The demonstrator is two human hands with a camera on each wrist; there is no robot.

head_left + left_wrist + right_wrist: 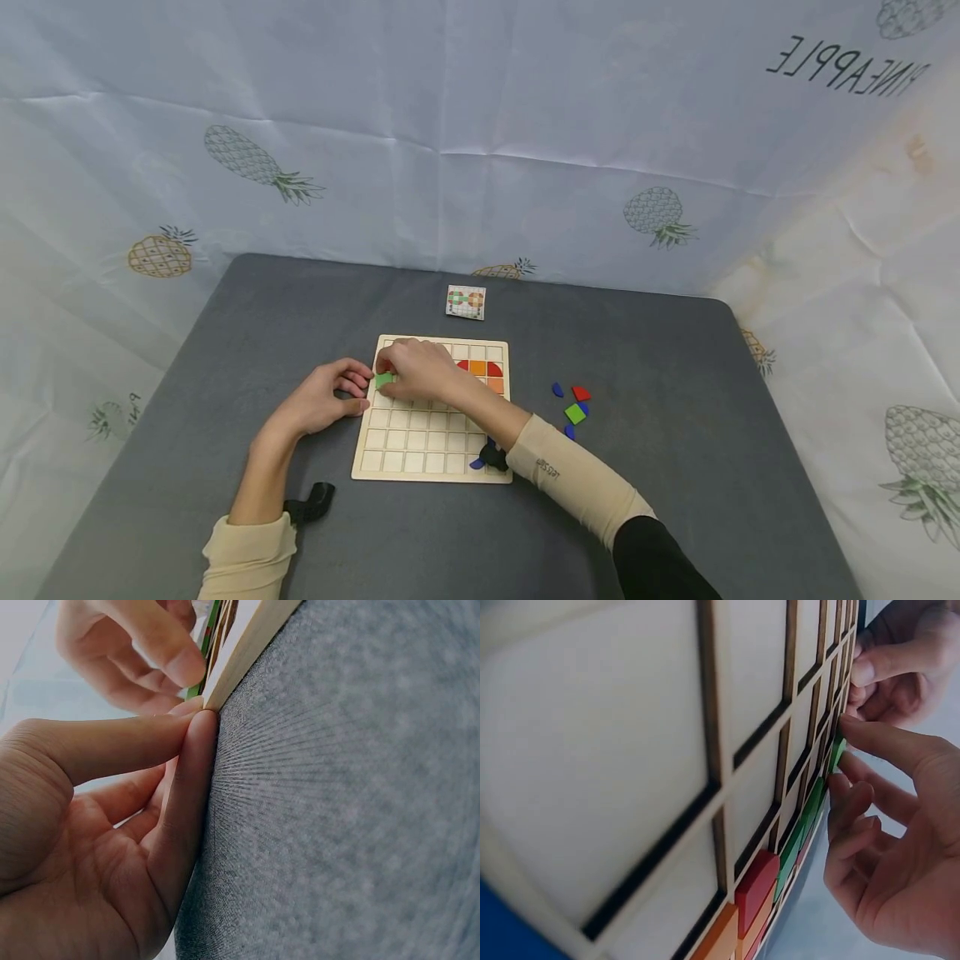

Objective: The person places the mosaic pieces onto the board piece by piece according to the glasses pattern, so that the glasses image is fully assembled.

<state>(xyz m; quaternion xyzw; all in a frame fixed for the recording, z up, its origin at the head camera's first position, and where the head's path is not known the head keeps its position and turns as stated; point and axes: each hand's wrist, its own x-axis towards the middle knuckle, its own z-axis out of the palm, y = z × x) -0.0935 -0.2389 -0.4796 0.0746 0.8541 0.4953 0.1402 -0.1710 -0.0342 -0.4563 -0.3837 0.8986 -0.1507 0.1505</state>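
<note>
A wooden grid board (431,478) lies on the grey table. Beside its left edge is my left hand (318,400), thumb and fingertips touching the edge; the left wrist view shows this hand (112,817) close up against the wood. My right hand (423,369) reaches over the upper left of the grid, thumb and a finger pinching a green piece (384,380) at the left column. In the right wrist view, that green piece (838,752) sits between the fingertips of the right hand (900,832). Red pieces (494,369) and orange pieces (477,367) fill cells at the upper right.
Loose blue, red (581,393) and green (575,413) pieces lie right of the board. A printed pattern card (466,302) is behind it. Black wrist devices show by the left sleeve (311,502) and over the board's lower right (492,455), near a blue piece (477,464).
</note>
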